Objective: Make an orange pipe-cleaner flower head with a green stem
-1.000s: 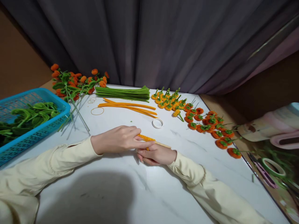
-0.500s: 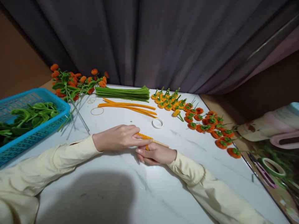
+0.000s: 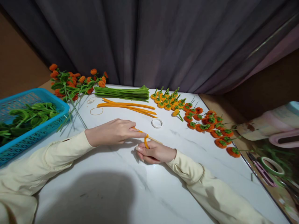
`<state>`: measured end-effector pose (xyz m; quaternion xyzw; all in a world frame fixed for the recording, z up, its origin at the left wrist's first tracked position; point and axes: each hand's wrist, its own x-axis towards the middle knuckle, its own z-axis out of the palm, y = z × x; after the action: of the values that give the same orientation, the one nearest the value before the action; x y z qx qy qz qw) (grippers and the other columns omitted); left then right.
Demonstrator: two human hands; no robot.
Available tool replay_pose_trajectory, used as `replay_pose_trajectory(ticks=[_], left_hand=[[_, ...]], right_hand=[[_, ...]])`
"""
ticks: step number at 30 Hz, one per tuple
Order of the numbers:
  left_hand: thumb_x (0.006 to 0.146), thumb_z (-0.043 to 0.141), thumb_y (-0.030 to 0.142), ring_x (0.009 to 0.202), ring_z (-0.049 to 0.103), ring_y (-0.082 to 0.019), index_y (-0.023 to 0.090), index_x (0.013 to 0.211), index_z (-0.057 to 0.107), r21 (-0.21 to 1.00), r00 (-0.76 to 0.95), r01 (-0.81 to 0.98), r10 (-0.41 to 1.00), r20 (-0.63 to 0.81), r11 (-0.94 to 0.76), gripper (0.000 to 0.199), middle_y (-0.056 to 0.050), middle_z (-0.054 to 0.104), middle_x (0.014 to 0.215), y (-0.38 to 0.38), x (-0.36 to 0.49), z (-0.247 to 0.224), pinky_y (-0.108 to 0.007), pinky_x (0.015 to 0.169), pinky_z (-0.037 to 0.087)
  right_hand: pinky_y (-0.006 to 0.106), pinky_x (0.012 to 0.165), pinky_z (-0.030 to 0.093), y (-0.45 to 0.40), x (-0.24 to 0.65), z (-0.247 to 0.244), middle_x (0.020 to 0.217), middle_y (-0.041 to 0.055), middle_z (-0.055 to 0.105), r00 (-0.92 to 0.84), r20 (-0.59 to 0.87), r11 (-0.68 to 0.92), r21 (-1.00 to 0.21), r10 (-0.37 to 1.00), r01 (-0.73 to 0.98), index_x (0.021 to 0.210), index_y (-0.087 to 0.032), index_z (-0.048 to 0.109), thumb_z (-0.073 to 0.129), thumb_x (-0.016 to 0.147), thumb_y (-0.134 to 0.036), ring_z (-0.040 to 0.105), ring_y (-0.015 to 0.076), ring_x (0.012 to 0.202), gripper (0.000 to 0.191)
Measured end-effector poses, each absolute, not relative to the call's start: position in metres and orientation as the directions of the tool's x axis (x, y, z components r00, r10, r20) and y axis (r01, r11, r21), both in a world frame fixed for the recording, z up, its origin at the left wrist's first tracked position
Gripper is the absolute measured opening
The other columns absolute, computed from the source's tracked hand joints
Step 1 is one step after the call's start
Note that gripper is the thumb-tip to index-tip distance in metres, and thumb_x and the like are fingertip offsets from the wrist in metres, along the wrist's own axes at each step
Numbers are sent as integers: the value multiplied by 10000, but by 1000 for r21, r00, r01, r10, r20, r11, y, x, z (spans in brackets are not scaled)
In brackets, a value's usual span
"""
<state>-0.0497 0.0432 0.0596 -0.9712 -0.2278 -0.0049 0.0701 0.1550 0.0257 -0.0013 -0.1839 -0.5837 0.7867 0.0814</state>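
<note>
My left hand (image 3: 119, 132) grips a thin wooden stick (image 3: 155, 140) that points to the right, with its fingers over the near part. Around the stick is wound an orange-yellow pipe cleaner (image 3: 146, 143), whose loose end runs down into my right hand (image 3: 155, 152). The right hand pinches that end between thumb and fingers, just below the stick. Most of the coil is hidden behind the left fingers. Beyond the hands lie loose orange pipe cleaners (image 3: 130, 106) and a white ring (image 3: 157, 123).
A blue basket (image 3: 35, 132) of green leaves stands at left, orange flowers (image 3: 72, 81) behind it. Green pipe cleaners (image 3: 121, 92) lie at the back. Yellow pumpkins (image 3: 168, 101) and orange pumpkins (image 3: 210, 121) fill the right. Green tape (image 3: 272, 166) and pink snips (image 3: 265, 174) lie beyond the edge.
My left hand has shifted slightly left and up with the stick. The hands are farther apart, and more of the pipe cleaner shows between stick and right hand.
</note>
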Motion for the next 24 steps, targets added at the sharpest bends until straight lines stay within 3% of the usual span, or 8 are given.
replay_pose_trajectory(ticks=[6, 16, 21, 24], left_hand=[[814, 409, 75, 562, 417, -117, 337, 1305, 364, -138, 894, 442, 448, -16, -886, 559, -5, 468, 745, 41, -49, 57, -201, 518, 303], [747, 433, 27, 554, 443, -128, 282, 1232, 476, -94, 891, 451, 454, -11, -888, 549, -10, 487, 693, 45, -53, 65, -211, 496, 272], [718, 405, -20, 539, 445, -115, 319, 1216, 493, -7, 883, 469, 469, -29, -883, 609, 10, 485, 669, 49, -58, 68, -206, 500, 280], [710, 406, -31, 551, 454, -114, 334, 1217, 493, -14, 872, 487, 487, -47, -873, 630, 13, 489, 678, 50, -59, 70, -204, 502, 280]], right_hand=[[189, 331, 195, 27, 155, -2, 300, -130, 314, -924, -194, -291, -952, 328, 96, 692, -156, 455, 396, 888, -509, 211, 38, 268, 408], [198, 338, 199, 27, 156, -3, 307, -130, 315, -931, -168, -327, -943, 323, 57, 704, -155, 452, 398, 908, -468, 202, 40, 269, 377], [201, 347, 200, 27, 155, -4, 317, -127, 304, -929, -178, -298, -951, 325, 78, 706, -156, 452, 378, 916, -474, 205, 43, 282, 388], [193, 343, 206, 26, 154, -4, 318, -127, 300, -926, -170, -280, -957, 336, 74, 718, -162, 443, 350, 919, -494, 203, 46, 285, 399]])
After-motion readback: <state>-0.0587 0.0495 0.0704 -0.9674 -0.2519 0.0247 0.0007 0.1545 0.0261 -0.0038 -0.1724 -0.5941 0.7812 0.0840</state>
